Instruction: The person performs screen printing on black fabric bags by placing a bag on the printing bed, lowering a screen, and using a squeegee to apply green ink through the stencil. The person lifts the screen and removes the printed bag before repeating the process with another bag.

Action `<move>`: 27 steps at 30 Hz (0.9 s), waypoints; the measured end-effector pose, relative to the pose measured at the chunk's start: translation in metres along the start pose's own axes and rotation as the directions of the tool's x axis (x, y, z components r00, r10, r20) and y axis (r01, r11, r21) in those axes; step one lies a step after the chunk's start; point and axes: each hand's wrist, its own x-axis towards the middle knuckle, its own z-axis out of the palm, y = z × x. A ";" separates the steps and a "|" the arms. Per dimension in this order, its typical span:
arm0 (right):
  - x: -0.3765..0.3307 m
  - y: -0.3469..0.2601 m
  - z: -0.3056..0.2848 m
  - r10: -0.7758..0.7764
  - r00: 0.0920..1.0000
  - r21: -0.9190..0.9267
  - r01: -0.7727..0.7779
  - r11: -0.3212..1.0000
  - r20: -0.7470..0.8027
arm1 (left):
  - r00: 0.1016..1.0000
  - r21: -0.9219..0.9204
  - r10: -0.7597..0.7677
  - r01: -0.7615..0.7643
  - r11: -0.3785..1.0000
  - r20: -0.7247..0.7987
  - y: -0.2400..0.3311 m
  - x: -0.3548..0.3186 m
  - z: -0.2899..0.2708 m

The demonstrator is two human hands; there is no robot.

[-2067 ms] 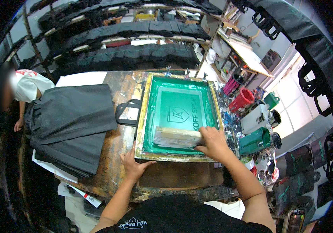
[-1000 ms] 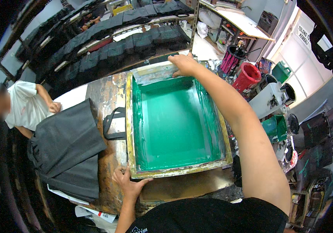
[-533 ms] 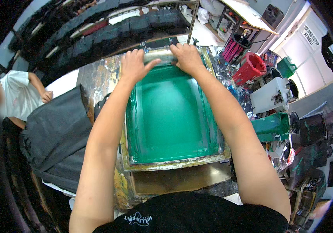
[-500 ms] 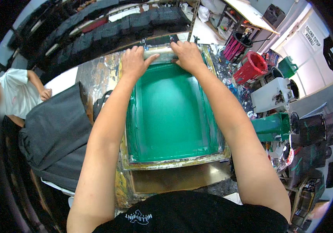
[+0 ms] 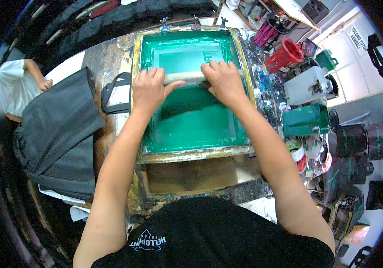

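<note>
My left hand [image 5: 150,90] and right hand [image 5: 226,84] clamp the squeegee [image 5: 188,77] near both ends; it sits crosswise inside the screen [image 5: 191,155], nearer its far edge. I expect it stiff, fairly light, slippery where inked; its pale top suits gripping.

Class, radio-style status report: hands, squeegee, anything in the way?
Left hand and right hand: firm grip, squeegee. Squeegee crosswise over green-inked screen. Black strap loop sticking out left, outside screen.
</note>
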 end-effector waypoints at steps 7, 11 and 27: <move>-0.087 -0.055 -0.048 0.008 0.999 0.035 -0.009 0.999 0.036 | 0.999 -0.021 0.007 -0.006 1.000 0.035 0.050 -0.072 -0.069; -0.128 -0.079 -0.072 0.030 0.995 0.042 -0.034 0.999 0.095 | 0.999 -0.056 0.031 -0.030 0.998 0.015 0.071 -0.103 -0.094; -0.156 -0.102 -0.081 0.075 0.995 0.094 -0.081 0.992 0.068 | 1.000 -0.063 0.012 -0.012 0.998 -0.002 0.083 -0.137 -0.102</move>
